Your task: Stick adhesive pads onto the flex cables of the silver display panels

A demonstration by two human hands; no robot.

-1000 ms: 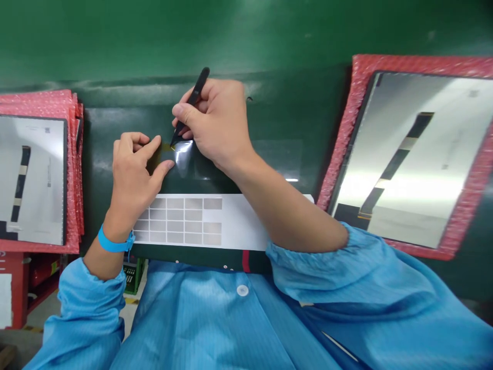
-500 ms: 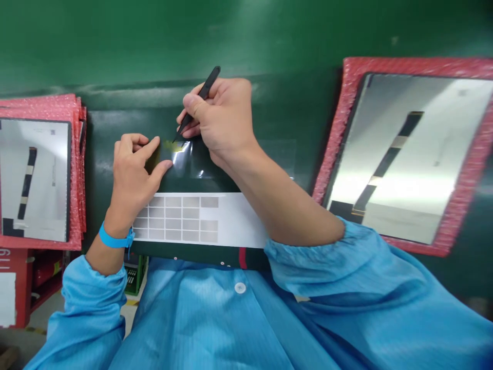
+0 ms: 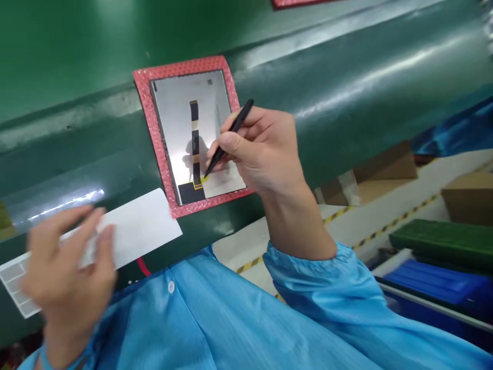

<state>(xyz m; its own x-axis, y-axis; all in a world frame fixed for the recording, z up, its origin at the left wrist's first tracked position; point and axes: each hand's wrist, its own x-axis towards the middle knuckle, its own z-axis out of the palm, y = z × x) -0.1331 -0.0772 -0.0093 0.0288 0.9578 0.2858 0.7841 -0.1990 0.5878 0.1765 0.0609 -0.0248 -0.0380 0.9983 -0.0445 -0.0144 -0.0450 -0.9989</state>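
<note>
My right hand is closed around slim black tweezers, their tip pointing down at the lower end of a dark ribbon cable. That cable lies on the silvery back of a display panel. A small yellow piece shows at the tweezers' tip, beside a yellow outline around the cable's end; whether the tip grips it I cannot tell. Blurred by motion, my left hand is over the white label sheet, with fingers apart and nothing visible in them.
Pink bubble wrap lies under the panel on the green work surface. A clear film lies at left. Cardboard boxes and a blue crate stand beyond the edge, at right.
The view has swung right. My right hand has gone from the clear film to the right-hand panel with the tweezers. My left hand has come away from the film toward me.
</note>
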